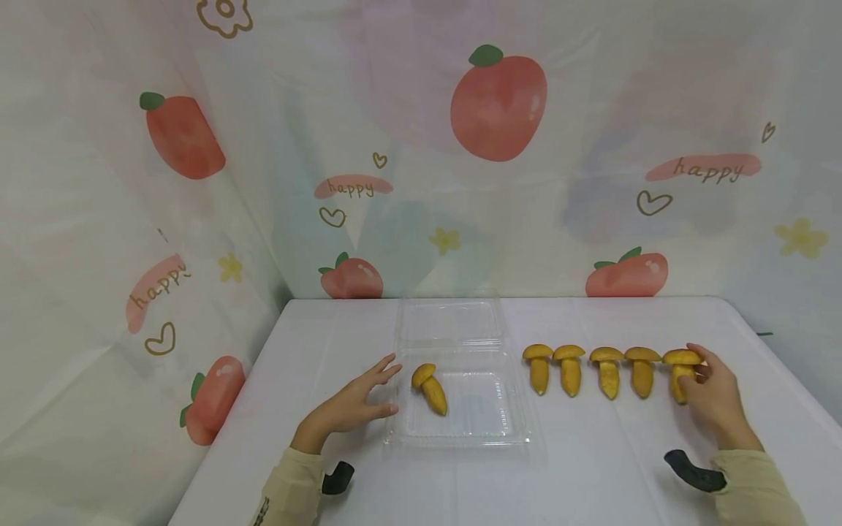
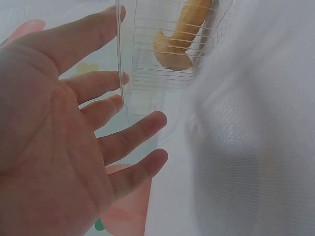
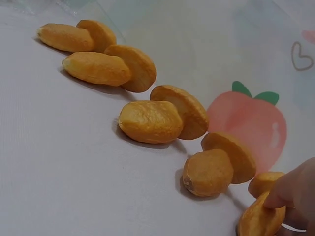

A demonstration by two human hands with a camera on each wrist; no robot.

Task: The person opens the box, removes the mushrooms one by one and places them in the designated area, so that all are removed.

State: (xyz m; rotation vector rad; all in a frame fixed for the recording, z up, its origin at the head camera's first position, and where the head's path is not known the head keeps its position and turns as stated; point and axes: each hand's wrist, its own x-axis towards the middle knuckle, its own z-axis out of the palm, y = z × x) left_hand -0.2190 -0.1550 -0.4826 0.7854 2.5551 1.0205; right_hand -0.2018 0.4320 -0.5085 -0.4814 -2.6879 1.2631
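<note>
A clear plastic clamshell box (image 1: 460, 438) lies opened flat, its lid toward the back. Inside its base, on the left, rests one yellow-brown mushroom (image 1: 433, 393). My left hand (image 1: 351, 400) is beside the box's left edge with fingers spread and nothing held; in the left wrist view its fingertips (image 2: 123, 78) reach the clear rim. At the right end of a row of mushrooms (image 1: 607, 372), my right hand (image 1: 713, 394) pinches the last mushroom (image 1: 681, 358) between thumb and fingers. The right wrist view shows the thumb on that mushroom's stem (image 3: 261, 216).
Several mushrooms stand in a row right of the box, caps toward the back. White cloth covers the table (image 1: 579, 467). A printed curtain (image 1: 421, 146) rises behind the table and along its left side. Dark curved wrist pieces (image 1: 693, 471) stick out from both sleeves.
</note>
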